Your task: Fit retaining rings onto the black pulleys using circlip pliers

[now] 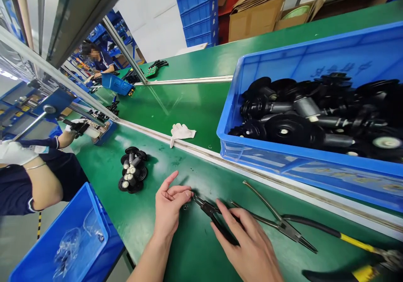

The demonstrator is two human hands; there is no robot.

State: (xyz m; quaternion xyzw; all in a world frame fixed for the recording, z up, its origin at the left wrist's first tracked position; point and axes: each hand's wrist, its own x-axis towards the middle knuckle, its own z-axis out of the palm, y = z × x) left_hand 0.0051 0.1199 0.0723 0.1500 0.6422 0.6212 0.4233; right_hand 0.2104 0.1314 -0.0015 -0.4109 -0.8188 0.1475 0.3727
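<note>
On the green mat at the near edge: small black pliers (210, 211) lie flat between both hands. Left hand (169, 206) has thumb and curled fingers pinched at the plier tips, index lifted. Whether a part is in the pinch is too small to tell. Right hand (248, 245) rests stretched over the handles, not clenched. Long-nose pliers (285, 226) lie just right. Blue crate (302, 170) of black wheels sits beyond the rail.

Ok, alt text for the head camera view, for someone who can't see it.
On a green bench, the right hand lies over small pliers whose tips meet pinched fingertips of the left hand. Longer pliers lie beside them, near a blue crate of black wheel parts.
</note>
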